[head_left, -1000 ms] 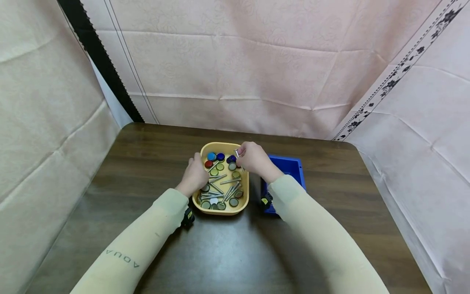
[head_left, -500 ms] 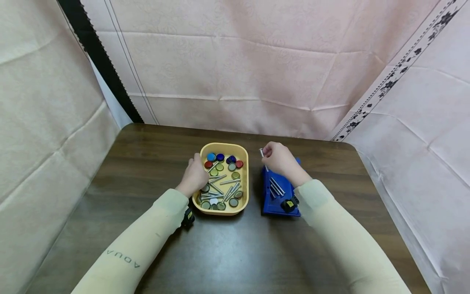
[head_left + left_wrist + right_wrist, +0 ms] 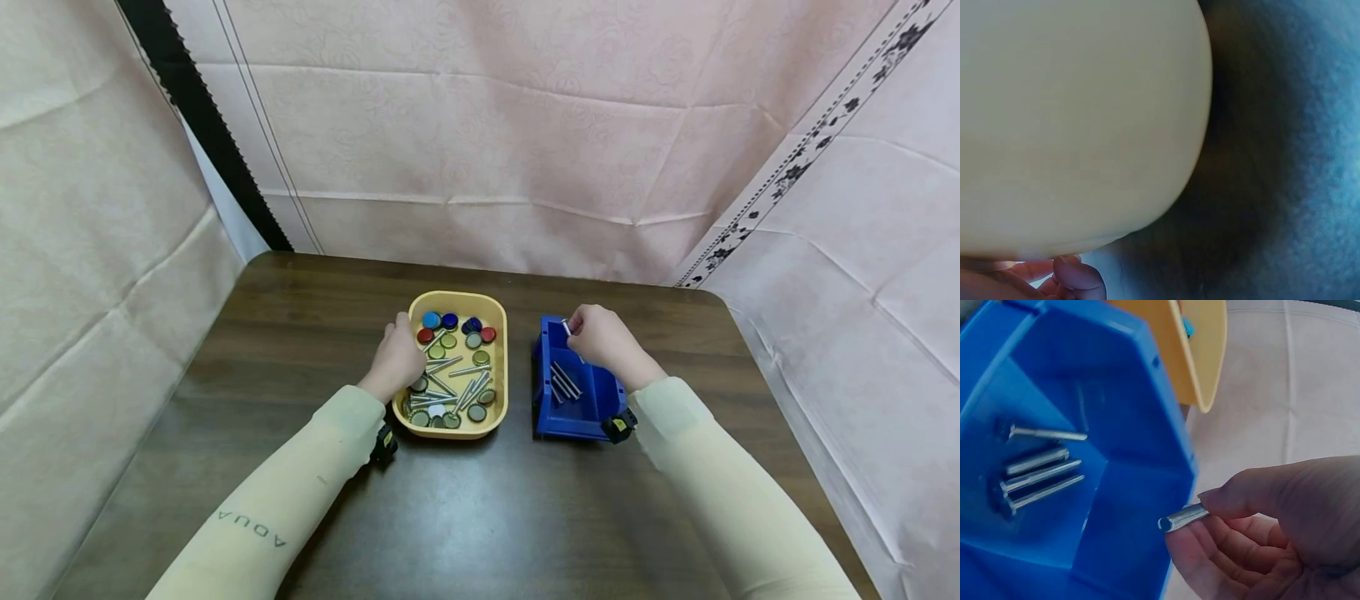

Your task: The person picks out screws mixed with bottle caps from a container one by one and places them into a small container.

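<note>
My left hand grips the left side of a yellow tray; its curled fingers show at the tray's edge in the left wrist view. Several silver bolts and bottle caps in blue, red, green and gold lie inside. Above the far right part of a blue bin, my right hand pinches a silver bolt between thumb and fingers. The bolt's round blunt end points toward the bin's inside in the right wrist view. Several bolts lie on the bin's floor.
Tray and bin stand side by side on a dark wooden table, with a narrow gap between them. Pale cloth hangs behind the table and on both sides. Each wrist carries a small black camera.
My right hand has carried the bolt from above the yellow tray rightward over the blue bin, and lower in the last half second. My left hand stays on the tray.
</note>
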A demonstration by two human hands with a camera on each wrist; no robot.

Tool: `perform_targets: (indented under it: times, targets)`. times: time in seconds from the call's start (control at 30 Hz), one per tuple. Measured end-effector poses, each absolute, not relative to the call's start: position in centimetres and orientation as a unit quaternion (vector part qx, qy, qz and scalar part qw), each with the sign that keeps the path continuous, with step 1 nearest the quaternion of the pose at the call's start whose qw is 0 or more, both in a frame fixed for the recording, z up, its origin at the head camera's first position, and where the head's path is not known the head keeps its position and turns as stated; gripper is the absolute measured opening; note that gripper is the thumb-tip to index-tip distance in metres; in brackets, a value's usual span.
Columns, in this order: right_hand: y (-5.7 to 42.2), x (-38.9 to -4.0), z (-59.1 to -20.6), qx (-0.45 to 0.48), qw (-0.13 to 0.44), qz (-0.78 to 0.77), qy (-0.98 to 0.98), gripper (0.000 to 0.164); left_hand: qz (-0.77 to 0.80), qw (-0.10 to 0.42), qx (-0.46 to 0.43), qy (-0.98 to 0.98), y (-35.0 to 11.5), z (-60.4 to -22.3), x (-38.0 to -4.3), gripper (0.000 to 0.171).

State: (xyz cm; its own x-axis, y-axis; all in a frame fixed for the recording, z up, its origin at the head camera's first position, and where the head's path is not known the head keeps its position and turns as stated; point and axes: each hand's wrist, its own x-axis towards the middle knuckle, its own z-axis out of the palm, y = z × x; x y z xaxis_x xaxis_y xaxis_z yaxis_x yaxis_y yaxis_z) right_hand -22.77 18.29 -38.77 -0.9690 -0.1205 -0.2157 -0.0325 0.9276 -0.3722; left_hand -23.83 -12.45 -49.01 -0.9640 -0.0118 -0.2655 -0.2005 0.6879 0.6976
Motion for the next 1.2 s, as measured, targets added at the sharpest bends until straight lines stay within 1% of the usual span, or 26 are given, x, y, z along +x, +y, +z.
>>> perform_targets:
  times: [0.1, 0.13, 0.23, 0.33, 0.7, 0.87, 0.97, 1.1, 1.2]
  targets:
    - [18.8, -22.7, -39.5, -0.043, 0.122, -0.175, 0.976, 0.006, 0.392, 0.123, -0.062, 0.91, -12.4, -49.0, -23.9, 0.078]
    - [18.9, -22.7, -39.8, -0.045, 0.125, -0.172, 0.976, 0.007, 0.392, 0.122, -0.063, 0.91, -12.4, -49.1, -23.9, 0.078]
    - [19.1, -22.9, -40.8, -0.05, 0.142, -0.172, 0.973, 0.028, 0.389, 0.119, -0.065, 0.911, -12.4, -49.2, -24.0, 0.077]
    - [19.1, -23.1, -41.6, -0.055, 0.16, -0.168, 0.971, 0.04, 0.387, 0.119, -0.068, 0.912, -12.4, -49.2, -24.1, 0.078]
    - [19.1, -23.8, -43.3, -0.065, 0.188, -0.132, 0.971, 0.046, 0.385, 0.117, -0.064, 0.913, -12.5, -49.4, -24.1, 0.08]
    - [18.7, -23.9, -43.7, -0.052, 0.205, -0.113, 0.971, 0.043, 0.387, 0.116, -0.065, 0.912, -12.5, -49.4, -24.0, 0.079]
    - [18.5, -23.7, -43.9, -0.051, 0.203, -0.105, 0.972, 0.039, 0.387, 0.115, -0.066, 0.912, -12.5, -49.4, -24.0, 0.079]
    - [18.2, -23.5, -43.9, -0.05, 0.201, -0.1, 0.973, 0.03, 0.386, 0.114, -0.066, 0.913, -12.5, -49.4, -24.0, 0.08]
    - [18.1, -23.5, -43.9, -0.04, 0.206, -0.097, 0.973, 0.02, 0.387, 0.116, -0.065, 0.913, -12.4, -49.3, -24.0, 0.08]
